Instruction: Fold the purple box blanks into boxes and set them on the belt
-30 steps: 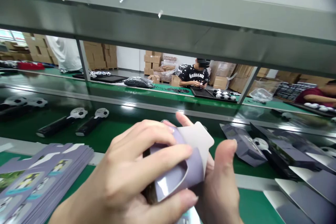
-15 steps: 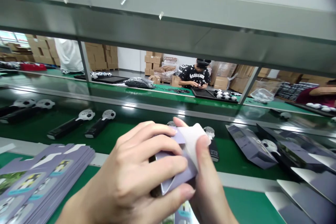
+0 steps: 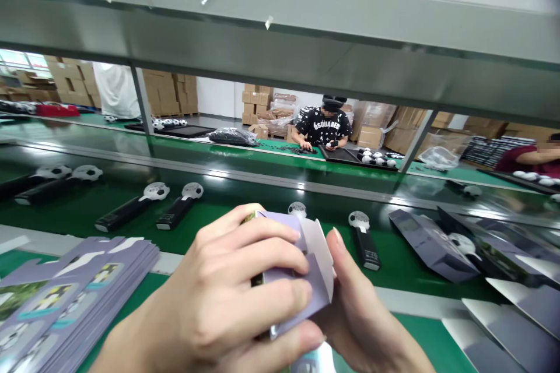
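My left hand point(image 3: 249, 285) is wrapped over a small purple cardboard box point(image 3: 321, 288), its fingers lying across the top. At the box's right end, a white-lined flap point(image 3: 315, 245) sticks up from the end. My right hand point(image 3: 359, 303) cups that end from the right, thumb raised just off the flap. Its other fingers are partly hidden behind the box. Below the hands, a printed piece point(image 3: 311, 358) shows only in part. Behind them on the green belt lie a black-handled item with a soccer-ball head point(image 3: 363, 239) and another ball head point(image 3: 297, 210).
Flat printed purple cartons point(image 3: 87, 297) are stacked at left. A formed purple box point(image 3: 431, 245) lies at right, near carton flaps point(image 3: 516, 315). More black-handled ball items point(image 3: 179, 207) lie on the belt point(image 3: 236, 204). A metal shelf point(image 3: 280, 29) spans overhead; a co-worker point(image 3: 324, 125) sits opposite.
My right thumb has come off the flap, which now stands out from the box end. The items on the belt have shifted right. The co-worker's hands have moved apart.
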A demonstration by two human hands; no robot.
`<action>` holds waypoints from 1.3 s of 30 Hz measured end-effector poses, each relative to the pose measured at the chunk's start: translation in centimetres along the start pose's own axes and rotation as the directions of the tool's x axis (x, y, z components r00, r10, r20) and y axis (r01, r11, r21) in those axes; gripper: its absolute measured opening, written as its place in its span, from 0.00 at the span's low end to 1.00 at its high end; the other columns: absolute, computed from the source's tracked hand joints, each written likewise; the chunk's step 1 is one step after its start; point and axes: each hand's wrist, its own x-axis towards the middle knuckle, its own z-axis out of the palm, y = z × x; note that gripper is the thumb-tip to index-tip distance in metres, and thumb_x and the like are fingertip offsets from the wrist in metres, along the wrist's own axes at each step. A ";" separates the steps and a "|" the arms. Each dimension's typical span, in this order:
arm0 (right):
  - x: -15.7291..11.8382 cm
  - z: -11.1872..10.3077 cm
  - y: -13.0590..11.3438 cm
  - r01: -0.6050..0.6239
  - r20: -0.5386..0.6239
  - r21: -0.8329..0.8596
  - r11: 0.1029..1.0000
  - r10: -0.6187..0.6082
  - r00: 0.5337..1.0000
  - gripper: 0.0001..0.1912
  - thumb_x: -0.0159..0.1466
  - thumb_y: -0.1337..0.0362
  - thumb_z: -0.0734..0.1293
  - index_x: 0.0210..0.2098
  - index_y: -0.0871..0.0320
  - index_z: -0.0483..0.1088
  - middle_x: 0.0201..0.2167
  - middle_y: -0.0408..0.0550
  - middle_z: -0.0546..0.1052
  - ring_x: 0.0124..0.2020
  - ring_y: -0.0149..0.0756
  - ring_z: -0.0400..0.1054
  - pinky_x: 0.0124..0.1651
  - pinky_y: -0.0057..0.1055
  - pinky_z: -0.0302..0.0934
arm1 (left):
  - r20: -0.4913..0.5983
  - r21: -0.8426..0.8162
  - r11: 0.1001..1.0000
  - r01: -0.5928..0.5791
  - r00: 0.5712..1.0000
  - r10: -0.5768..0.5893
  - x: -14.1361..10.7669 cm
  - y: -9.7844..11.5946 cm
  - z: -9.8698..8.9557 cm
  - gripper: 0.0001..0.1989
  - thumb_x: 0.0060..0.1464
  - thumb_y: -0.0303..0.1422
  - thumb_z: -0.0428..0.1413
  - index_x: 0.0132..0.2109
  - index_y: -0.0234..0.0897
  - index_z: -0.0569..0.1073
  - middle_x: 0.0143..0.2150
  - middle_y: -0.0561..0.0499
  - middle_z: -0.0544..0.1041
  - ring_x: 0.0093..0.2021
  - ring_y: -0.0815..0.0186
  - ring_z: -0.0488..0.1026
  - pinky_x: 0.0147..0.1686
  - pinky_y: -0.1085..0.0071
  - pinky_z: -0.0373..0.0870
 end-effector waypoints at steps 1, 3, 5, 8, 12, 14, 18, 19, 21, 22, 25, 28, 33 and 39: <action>-0.1 0.0 -0.1 -0.004 -0.001 -0.013 1.000 0.004 1.000 0.40 0.60 0.31 0.64 0.57 0.56 0.70 0.45 0.52 0.77 0.50 0.46 0.71 0.54 0.40 0.66 | -0.009 -0.014 1.000 0.014 1.000 -0.014 0.0 0.1 0.1 0.09 0.64 0.36 0.54 0.35 0.41 0.74 0.37 0.57 0.77 0.46 0.67 0.74 0.60 0.65 0.61; -0.2 0.1 -0.3 -0.003 0.028 -0.037 0.999 0.004 1.000 0.40 0.61 0.32 0.64 0.58 0.56 0.69 0.46 0.52 0.76 0.51 0.47 0.71 0.54 0.40 0.66 | -0.014 -0.030 0.999 0.018 1.000 -0.019 0.0 0.2 0.1 0.10 0.65 0.35 0.53 0.34 0.40 0.73 0.37 0.57 0.76 0.45 0.68 0.74 0.61 0.65 0.61; -0.2 0.2 -0.4 0.043 0.070 -0.074 0.996 -0.038 0.997 0.39 0.63 0.34 0.64 0.61 0.55 0.65 0.50 0.51 0.75 0.54 0.46 0.69 0.57 0.39 0.64 | -0.023 -0.019 1.000 0.001 1.000 -0.002 0.0 0.3 0.1 0.08 0.65 0.34 0.53 0.35 0.39 0.72 0.46 0.53 0.75 0.47 0.67 0.73 0.58 0.65 0.65; 0.0 0.3 -0.5 0.099 0.030 -0.236 0.967 -0.095 0.995 0.33 0.66 0.42 0.67 0.64 0.48 0.61 0.56 0.46 0.71 0.60 0.43 0.65 0.64 0.39 0.57 | -0.067 0.044 0.999 -0.021 0.997 0.024 0.0 0.2 0.1 0.05 0.63 0.35 0.55 0.44 0.39 0.70 0.59 0.48 0.67 0.54 0.64 0.70 0.53 0.68 0.71; 0.2 0.4 -0.5 0.158 -0.025 -0.388 0.908 -0.182 0.983 0.27 0.67 0.48 0.68 0.63 0.45 0.61 0.59 0.43 0.69 0.60 0.40 0.64 0.63 0.37 0.59 | -0.060 0.112 0.987 -0.113 0.991 0.121 -0.1 -0.1 0.5 0.09 0.60 0.30 0.56 0.48 0.39 0.69 0.63 0.47 0.61 0.59 0.62 0.66 0.59 0.63 0.70; 0.3 0.4 -0.3 0.200 -0.057 -0.402 0.894 -0.242 0.969 0.26 0.67 0.48 0.69 0.61 0.45 0.63 0.59 0.43 0.69 0.59 0.38 0.66 0.61 0.35 0.61 | -0.037 0.143 0.977 -0.161 0.985 0.167 -0.2 -0.1 0.7 0.10 0.59 0.28 0.56 0.48 0.40 0.69 0.64 0.47 0.60 0.62 0.63 0.63 0.65 0.60 0.66; 0.4 0.0 -0.2 0.204 -0.086 -0.513 0.834 -0.286 0.954 0.24 0.70 0.44 0.63 0.60 0.45 0.64 0.61 0.42 0.67 0.63 0.38 0.61 0.66 0.38 0.57 | -0.009 0.156 0.972 -0.176 0.984 0.179 -0.3 -0.3 0.7 0.12 0.60 0.31 0.57 0.50 0.42 0.70 0.68 0.50 0.56 0.63 0.63 0.63 0.69 0.60 0.63; 0.3 -0.2 -0.3 0.212 -0.058 -0.526 0.824 -0.284 0.957 0.24 0.71 0.43 0.60 0.61 0.44 0.64 0.63 0.41 0.65 0.65 0.37 0.58 0.68 0.38 0.53 | -0.006 0.156 0.973 -0.169 0.985 0.172 -0.3 -0.3 0.6 0.12 0.60 0.32 0.57 0.51 0.42 0.71 0.68 0.50 0.56 0.63 0.63 0.63 0.69 0.60 0.63; 0.1 -0.3 -0.4 0.218 -0.010 -0.500 0.838 -0.257 0.966 0.28 0.71 0.43 0.61 0.66 0.42 0.57 0.65 0.41 0.63 0.66 0.35 0.56 0.71 0.38 0.50 | -0.018 0.158 0.975 -0.155 0.987 0.160 -0.4 -0.4 0.6 0.11 0.63 0.35 0.56 0.52 0.43 0.70 0.70 0.52 0.53 0.65 0.64 0.62 0.69 0.61 0.62; 0.0 -0.4 -0.5 0.215 -0.012 -0.471 0.856 -0.250 0.968 0.31 0.70 0.45 0.64 0.68 0.42 0.54 0.65 0.41 0.63 0.66 0.34 0.57 0.70 0.37 0.51 | -0.033 0.148 0.979 -0.138 0.989 0.145 -0.4 -0.4 0.7 0.13 0.65 0.39 0.55 0.54 0.43 0.69 0.71 0.52 0.51 0.67 0.64 0.59 0.70 0.63 0.61; -0.3 -0.2 -0.6 0.266 -0.141 -0.477 0.838 -0.372 0.918 0.35 0.66 0.53 0.70 0.68 0.42 0.53 0.64 0.42 0.64 0.63 0.37 0.62 0.67 0.39 0.58 | -0.117 -0.005 1.000 0.008 0.993 -0.009 -0.5 -0.3 1.3 0.29 0.66 0.51 0.50 0.65 0.39 0.58 0.72 0.46 0.49 0.71 0.60 0.52 0.71 0.64 0.59; -0.2 0.0 -0.3 0.302 -0.208 -0.686 0.662 -0.577 0.790 0.27 0.67 0.59 0.67 0.63 0.38 0.60 0.66 0.38 0.61 0.66 0.42 0.58 0.67 0.46 0.59 | -0.171 -0.105 0.952 0.288 0.938 -0.303 -0.2 0.0 1.8 0.23 0.70 0.37 0.49 0.67 0.40 0.55 0.65 0.48 0.64 0.65 0.68 0.63 0.66 0.78 0.64; 0.7 0.1 1.1 0.315 -0.078 -0.850 0.422 -0.694 0.716 0.28 0.69 0.68 0.58 0.64 0.34 0.58 0.68 0.31 0.56 0.70 0.37 0.49 0.73 0.44 0.50 | -0.128 -0.030 0.932 0.361 0.923 -0.362 0.4 -0.1 1.7 0.17 0.66 0.25 0.48 0.58 0.43 0.67 0.54 0.59 0.75 0.51 0.78 0.74 0.55 0.91 0.68; 0.5 -0.2 1.3 0.341 -0.041 -0.862 0.375 -0.723 0.689 0.29 0.72 0.67 0.58 0.66 0.31 0.53 0.70 0.32 0.52 0.71 0.41 0.48 0.72 0.51 0.50 | -0.159 -0.003 0.927 0.375 0.915 -0.371 0.6 -0.7 1.8 0.14 0.65 0.23 0.48 0.53 0.40 0.71 0.54 0.57 0.75 0.48 0.75 0.76 0.57 0.84 0.71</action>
